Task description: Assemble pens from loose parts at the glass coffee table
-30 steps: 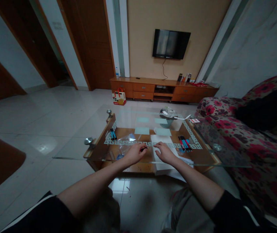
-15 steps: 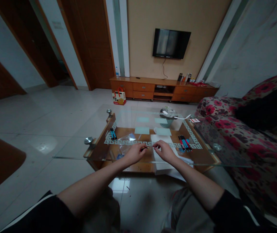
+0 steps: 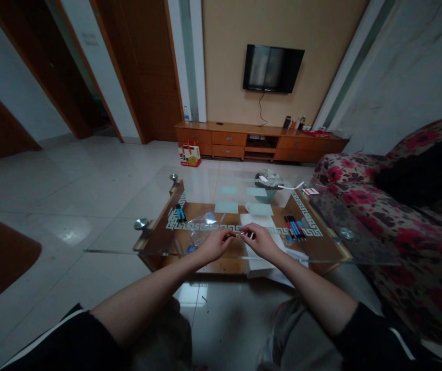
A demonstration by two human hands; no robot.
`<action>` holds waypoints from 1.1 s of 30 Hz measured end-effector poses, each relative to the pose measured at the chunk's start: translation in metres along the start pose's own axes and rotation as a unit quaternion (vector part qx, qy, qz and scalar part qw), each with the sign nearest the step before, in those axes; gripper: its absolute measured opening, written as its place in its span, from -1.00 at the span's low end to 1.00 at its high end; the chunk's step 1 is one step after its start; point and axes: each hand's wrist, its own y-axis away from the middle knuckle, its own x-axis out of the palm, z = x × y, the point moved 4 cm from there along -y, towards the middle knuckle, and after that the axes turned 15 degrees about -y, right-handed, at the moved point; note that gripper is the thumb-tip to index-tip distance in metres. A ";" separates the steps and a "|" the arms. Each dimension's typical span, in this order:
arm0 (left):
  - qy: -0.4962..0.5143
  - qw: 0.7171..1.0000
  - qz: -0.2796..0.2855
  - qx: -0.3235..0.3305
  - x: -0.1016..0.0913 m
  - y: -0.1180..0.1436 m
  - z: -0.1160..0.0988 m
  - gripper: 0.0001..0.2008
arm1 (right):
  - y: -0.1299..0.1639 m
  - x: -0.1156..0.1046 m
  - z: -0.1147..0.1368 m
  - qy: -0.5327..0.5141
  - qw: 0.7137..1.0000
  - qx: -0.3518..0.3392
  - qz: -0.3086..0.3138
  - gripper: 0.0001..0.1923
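Together, your left hand [image 3: 213,245] and right hand [image 3: 261,241] pinched one pen [image 3: 235,236] above the glass table [image 3: 128,234].

Black sleeves pushed above elbows, white stripe; grey trousers.

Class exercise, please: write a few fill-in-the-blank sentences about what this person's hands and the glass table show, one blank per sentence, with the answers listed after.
1. The left hand holds a thin dark ____.
2. The right hand meets the left above a ____ sheet of paper.
3. A group of pens lies on the table to the ____ of the right hand.
4. The tabletop is made of ____.

Missing words: pen; white; right; glass
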 end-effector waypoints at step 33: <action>0.015 0.999 0.006 0.042 -0.005 0.002 -0.010 -0.85 | 0.001 0.004 0.009 -0.009 0.997 0.010 0.072 -0.80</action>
